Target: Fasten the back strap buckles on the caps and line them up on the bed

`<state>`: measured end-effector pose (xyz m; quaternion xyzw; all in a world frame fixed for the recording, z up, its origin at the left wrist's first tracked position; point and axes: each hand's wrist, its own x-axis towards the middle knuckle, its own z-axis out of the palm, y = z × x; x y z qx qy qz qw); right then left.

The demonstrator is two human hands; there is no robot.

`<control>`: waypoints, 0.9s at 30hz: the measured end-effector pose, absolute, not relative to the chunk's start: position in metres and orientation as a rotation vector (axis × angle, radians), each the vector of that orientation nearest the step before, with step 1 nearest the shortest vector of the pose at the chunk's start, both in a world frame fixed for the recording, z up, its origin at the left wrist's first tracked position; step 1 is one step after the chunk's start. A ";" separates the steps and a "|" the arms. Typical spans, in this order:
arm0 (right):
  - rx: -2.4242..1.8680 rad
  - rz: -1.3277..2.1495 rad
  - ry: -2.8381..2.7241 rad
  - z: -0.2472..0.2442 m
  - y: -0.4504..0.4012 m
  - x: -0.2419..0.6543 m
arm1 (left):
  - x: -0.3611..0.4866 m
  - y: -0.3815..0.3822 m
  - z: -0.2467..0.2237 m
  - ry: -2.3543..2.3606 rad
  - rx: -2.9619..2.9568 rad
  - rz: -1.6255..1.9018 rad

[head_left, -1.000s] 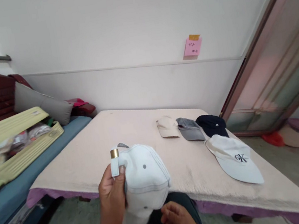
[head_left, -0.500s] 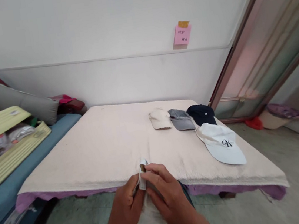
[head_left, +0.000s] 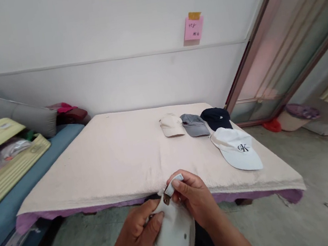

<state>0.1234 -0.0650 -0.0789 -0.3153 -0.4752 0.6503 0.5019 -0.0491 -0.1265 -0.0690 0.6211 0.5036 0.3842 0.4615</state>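
An off-white cap (head_left: 174, 234) hangs between my hands, in front of the table's near edge. My left hand (head_left: 143, 229) pinches the cap's edge beside a small brown metal buckle (head_left: 166, 199). My right hand (head_left: 195, 196) is closed on the pale strap (head_left: 174, 183) that runs from the buckle, thumb on top of it. On the table (head_left: 120, 158), toward the right, lie a beige cap (head_left: 172, 126), a grey cap (head_left: 195, 125), a navy cap (head_left: 216, 118) and, nearer me, a white cap with dark letters (head_left: 238, 149).
Left of the table, a blue cushioned seat (head_left: 64, 140) holds a grey pillow (head_left: 26, 110) and a yellow-green slatted container (head_left: 31, 161) with plastic packets. A pink note (head_left: 193, 29) is taped to the wall. A lined bin (head_left: 295, 115) stands at right.
My right hand has drawn the strap up and to the right, and more of the buckle and cap shows. My left hand keeps its hold lower down. The view has shifted slightly.
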 end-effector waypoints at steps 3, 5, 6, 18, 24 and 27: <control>-0.654 1.610 -1.253 -0.074 -0.063 0.129 | -0.053 -0.127 -0.069 1.161 1.329 0.895; -0.587 1.639 -1.343 -0.072 -0.063 0.132 | -0.055 -0.127 -0.067 1.084 1.180 0.858; -0.555 1.693 -1.369 -0.072 -0.064 0.133 | -0.055 -0.127 -0.066 1.052 1.111 0.854; -0.469 1.949 -0.982 -0.098 -0.048 0.114 | -0.050 -0.110 -0.066 0.926 0.567 1.147; -0.527 2.006 -1.198 -0.098 -0.049 0.119 | -0.060 -0.117 -0.074 0.785 0.553 1.055; -0.500 1.996 -1.181 -0.097 -0.050 0.117 | -0.062 -0.118 -0.075 0.784 0.556 1.064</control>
